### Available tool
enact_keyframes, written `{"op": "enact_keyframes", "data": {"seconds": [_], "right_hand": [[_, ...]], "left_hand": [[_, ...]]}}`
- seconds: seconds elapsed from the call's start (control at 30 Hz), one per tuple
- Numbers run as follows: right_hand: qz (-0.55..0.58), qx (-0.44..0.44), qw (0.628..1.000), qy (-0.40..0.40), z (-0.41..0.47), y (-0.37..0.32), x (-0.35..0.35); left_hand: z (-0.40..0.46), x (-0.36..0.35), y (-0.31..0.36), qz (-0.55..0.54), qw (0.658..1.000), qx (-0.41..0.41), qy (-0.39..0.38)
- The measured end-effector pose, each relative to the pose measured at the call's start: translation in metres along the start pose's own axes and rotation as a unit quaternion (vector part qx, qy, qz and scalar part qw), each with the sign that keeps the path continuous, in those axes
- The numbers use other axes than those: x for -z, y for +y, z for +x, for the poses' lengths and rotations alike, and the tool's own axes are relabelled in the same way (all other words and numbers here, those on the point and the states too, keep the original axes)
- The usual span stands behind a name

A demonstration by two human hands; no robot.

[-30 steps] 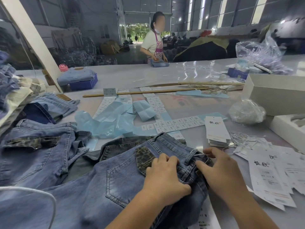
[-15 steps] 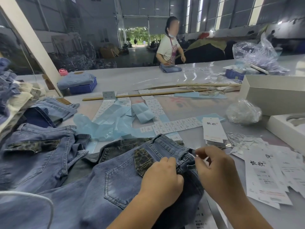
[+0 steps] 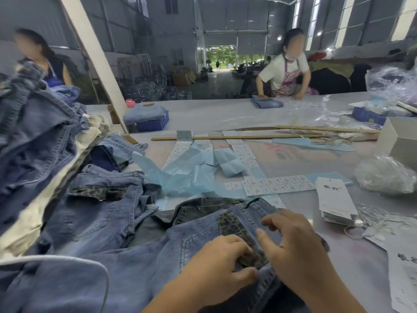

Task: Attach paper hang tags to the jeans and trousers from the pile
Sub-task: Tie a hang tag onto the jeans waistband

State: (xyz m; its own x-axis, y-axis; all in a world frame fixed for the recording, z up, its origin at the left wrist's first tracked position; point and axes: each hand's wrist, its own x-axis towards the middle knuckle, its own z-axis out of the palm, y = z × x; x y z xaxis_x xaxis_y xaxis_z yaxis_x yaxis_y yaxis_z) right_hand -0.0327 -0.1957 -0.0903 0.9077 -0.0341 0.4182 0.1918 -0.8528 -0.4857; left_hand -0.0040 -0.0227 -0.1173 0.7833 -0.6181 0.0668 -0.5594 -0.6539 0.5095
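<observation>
dim hall, daylight from far doorway and windows; soft blur, edges warped.

Both forearms are seen bare, with no sleeves, gloves, watch or rings worn. The left hand (image 3: 220,271) and the right hand (image 3: 293,245) are uncovered, and short, unpainted fingernails are shown.
</observation>
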Motion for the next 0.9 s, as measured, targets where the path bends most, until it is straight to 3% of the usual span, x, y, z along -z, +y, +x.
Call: {"op": "enact_keyframes", "data": {"seconds": [0.2, 0.33, 0.5, 0.6, 0.77, 0.9], "right_hand": [[0.084, 0.071, 0.990, -0.087, 0.029, -0.058, -0.036], [0.150, 0.112, 0.969, -0.161, 0.046, -0.120, -0.068], [0.210, 0.125, 0.943, -0.225, 0.064, -0.198, -0.114], [0.230, 0.143, 0.927, -0.259, 0.076, -0.242, -0.136], [0.267, 0.164, 0.898, -0.310, 0.097, -0.304, -0.169], [0.294, 0.179, 0.892, -0.293, 0.112, -0.345, -0.193]], "left_hand": [[-0.044, 0.059, -0.045, 0.028, 0.988, 0.073, 0.136], [-0.076, 0.104, -0.068, 0.048, 0.960, 0.123, 0.247], [-0.121, 0.152, -0.099, 0.077, 0.918, 0.209, 0.328], [-0.147, 0.187, -0.121, 0.119, 0.879, 0.278, 0.368], [-0.185, 0.246, -0.169, 0.159, 0.768, 0.394, 0.479], [-0.179, 0.269, -0.207, 0.165, 0.726, 0.478, 0.467]]}}
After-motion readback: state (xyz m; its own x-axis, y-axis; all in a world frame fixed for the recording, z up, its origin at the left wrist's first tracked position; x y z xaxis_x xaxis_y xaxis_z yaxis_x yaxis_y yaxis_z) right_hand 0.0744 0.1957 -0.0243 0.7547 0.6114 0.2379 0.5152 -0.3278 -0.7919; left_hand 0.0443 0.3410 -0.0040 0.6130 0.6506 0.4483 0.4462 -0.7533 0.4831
